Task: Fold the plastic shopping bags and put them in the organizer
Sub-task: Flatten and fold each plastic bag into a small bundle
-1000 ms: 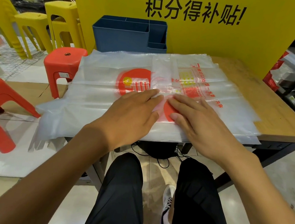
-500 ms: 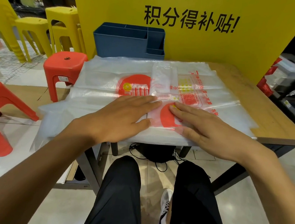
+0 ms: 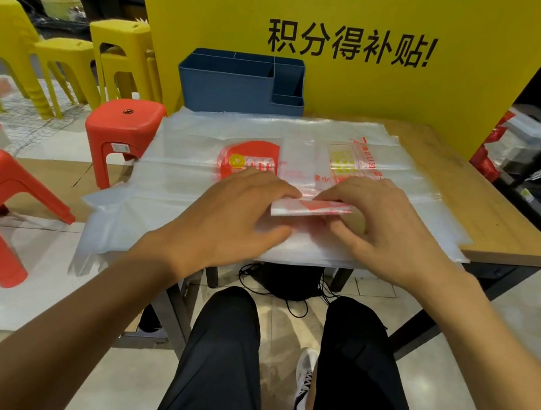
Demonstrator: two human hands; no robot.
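The folded strip [image 3: 301, 175] lies down the middle of the stack of flat bags [image 3: 182, 193] on the table [image 3: 497, 218], and its near end is turned up off the stack between my hands. My left hand [image 3: 229, 214] has its fingers curled over the left corner of that raised end, thumb tucked near the underside — a light pinch, as far as I can tell. My right hand [image 3: 388, 225] mirrors it, fingers bent over the right corner with the thumb low beside the fold; how firmly it grips I cannot tell, since the film hides the thumb pad.

What worries me is the plastic itself. It is thin and slick, and I judge it will spring back open if either pinch loosens before the crease is pressed down. If my two hands roll forward unevenly, the fold will likely go crooked and the packet will come out lopsided. The bags underneath are the same slippery film — dragging my wrists could slide the top ones toward the near edge, where part of the stack already hangs over the left corner.

The blue organizer [image 3: 240, 84] stands at the back of the table against the yellow board [image 3: 370, 92], well apart from my hands, and a packet folded too loosely may puff up and not sit in a compartment.
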